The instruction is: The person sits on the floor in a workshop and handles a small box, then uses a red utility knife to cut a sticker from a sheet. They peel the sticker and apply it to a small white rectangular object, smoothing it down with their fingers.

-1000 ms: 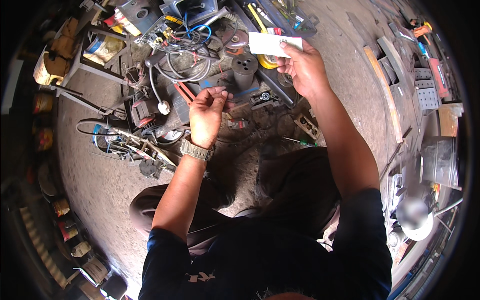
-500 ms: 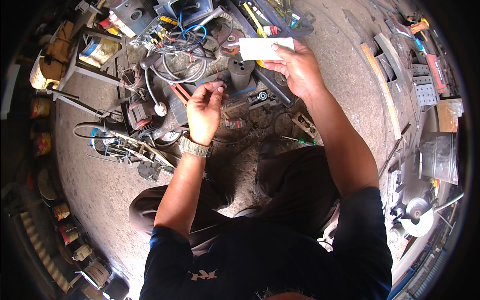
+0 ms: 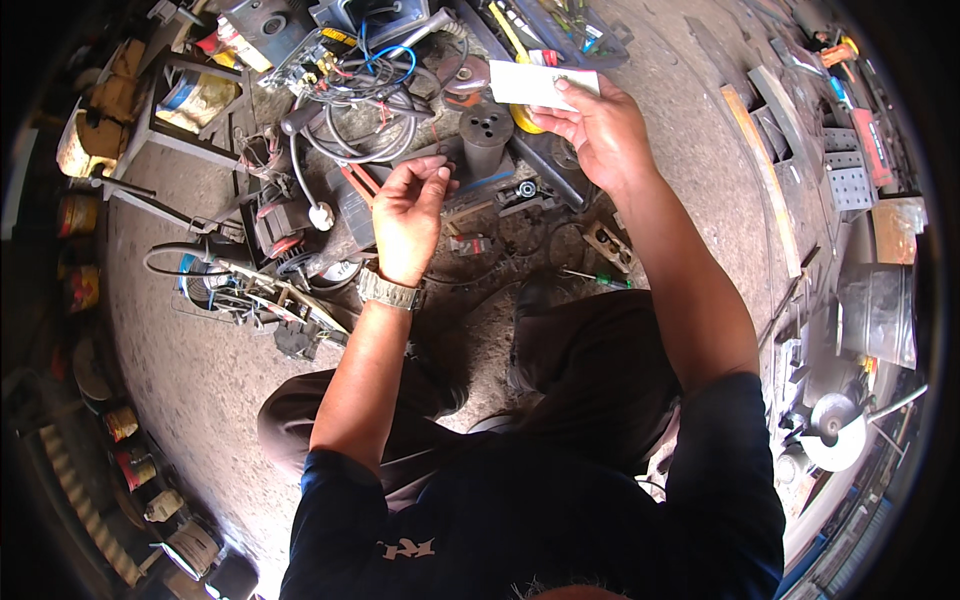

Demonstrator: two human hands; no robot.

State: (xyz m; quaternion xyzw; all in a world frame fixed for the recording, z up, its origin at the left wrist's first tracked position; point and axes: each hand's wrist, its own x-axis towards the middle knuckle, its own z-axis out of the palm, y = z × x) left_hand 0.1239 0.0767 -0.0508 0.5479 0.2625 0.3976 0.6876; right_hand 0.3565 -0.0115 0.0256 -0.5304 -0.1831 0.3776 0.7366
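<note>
A white rectangular piece like folded paper or card (image 3: 525,82) is held between the thumb and fingers of my right hand (image 3: 612,135), its surface bright in the light. Below and left of it stands a dark grey cylinder (image 3: 486,140) with several holes in its top face. My left hand (image 3: 412,215) is beside that cylinder, thumb and fingertips pinched together. Whatever they hold is too small and dark to make out. Orange-red handles (image 3: 360,183) of a tool lie just left of my left fingers. A yellow round thing (image 3: 525,118) shows beneath my right hand.
Coiled grey cable (image 3: 395,140) and tangled wires lie behind my left hand. A metal frame (image 3: 195,140) stands further left. Near my knees are a green-handled screwdriver (image 3: 612,283) and a wooden block (image 3: 610,246). A tool tray (image 3: 610,45) is at the back.
My right hand has moved slightly up and right with the white piece, uncovering more of the cylinder's top. My left hand stays almost in place, still pinched.
</note>
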